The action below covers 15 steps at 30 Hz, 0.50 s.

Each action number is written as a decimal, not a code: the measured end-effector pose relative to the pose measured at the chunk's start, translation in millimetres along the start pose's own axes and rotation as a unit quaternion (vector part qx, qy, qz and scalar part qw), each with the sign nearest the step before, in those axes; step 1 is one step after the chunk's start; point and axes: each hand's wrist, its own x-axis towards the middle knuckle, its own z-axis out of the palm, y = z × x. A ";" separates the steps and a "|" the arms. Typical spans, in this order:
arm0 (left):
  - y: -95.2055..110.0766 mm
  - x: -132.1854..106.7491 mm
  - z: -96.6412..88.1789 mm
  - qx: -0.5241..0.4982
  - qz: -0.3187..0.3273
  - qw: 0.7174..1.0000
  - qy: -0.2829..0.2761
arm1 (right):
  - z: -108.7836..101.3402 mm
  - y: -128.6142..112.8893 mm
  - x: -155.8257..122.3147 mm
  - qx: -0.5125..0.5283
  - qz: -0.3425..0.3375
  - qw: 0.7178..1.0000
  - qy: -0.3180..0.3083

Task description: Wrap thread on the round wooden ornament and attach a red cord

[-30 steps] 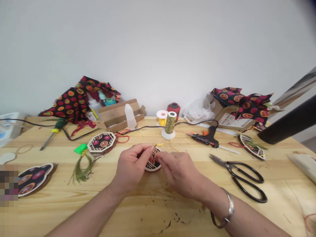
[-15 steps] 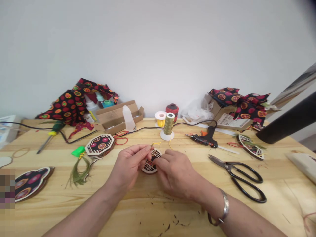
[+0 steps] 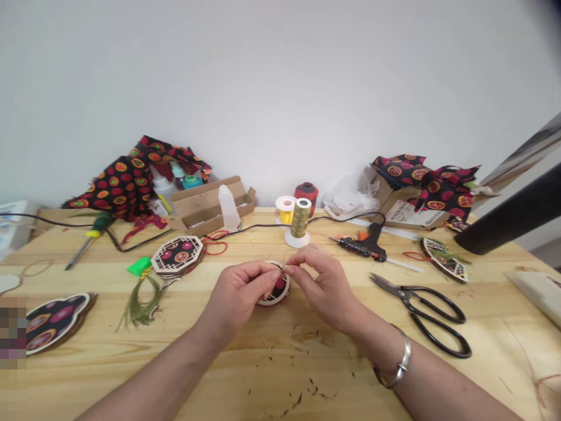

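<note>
A round ornament (image 3: 281, 290) with a pale lattice rim and dark patterned fabric lies on the table, partly hidden behind my fingers. My left hand (image 3: 245, 290) pinches thumb against forefinger at its upper edge. Facing it, my right hand (image 3: 322, 285) pinches too, with its fingertips almost meeting the left ones. Between them shows a bit of thin yellow cord (image 3: 283, 268), mostly covered by the fingers. Just beyond my hands stand an olive thread spool (image 3: 300, 220), a yellow thread spool (image 3: 286, 215) and a red spool (image 3: 312, 197).
Black-handled scissors (image 3: 409, 298) and a glue gun (image 3: 363, 247) lie at right. At left are an octagonal ornament (image 3: 179, 255), a green tassel (image 3: 142, 301) and a screwdriver (image 3: 90, 238). A white bottle (image 3: 228, 210) stands by an open cardboard box (image 3: 205, 213). Dark scraps dot the front.
My right hand has lifted off the round ornament's face and turned its fingertips up to meet my left fingertips. My left hand has shifted slightly right and down. The ornament moved a little right.
</note>
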 end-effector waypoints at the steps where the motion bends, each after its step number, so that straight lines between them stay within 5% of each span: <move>1: 0.7 -0.4 -0.3 0.000 -0.005 1.000 -0.007 | -0.7 -0.4 0.6 -0.004 0.001 1.000 -0.004; 6: 4.0 -1.2 -0.8 -0.009 -0.027 0.999 -0.044 | -11.1 0.8 6.9 0.052 0.020 0.994 -0.091; 10: 5.9 -1.0 -0.8 0.000 -0.013 0.999 -0.053 | -17.9 5.1 13.0 0.210 0.119 0.951 -0.195; 12: 5.4 -0.7 -1.7 -0.005 -0.013 0.999 -0.044 | -19.9 7.0 14.6 0.219 0.134 0.947 -0.191; 15: 3.5 -0.3 -3.3 -0.020 -0.018 0.999 -0.027 | -21.6 9.4 14.5 0.125 0.079 0.978 -0.146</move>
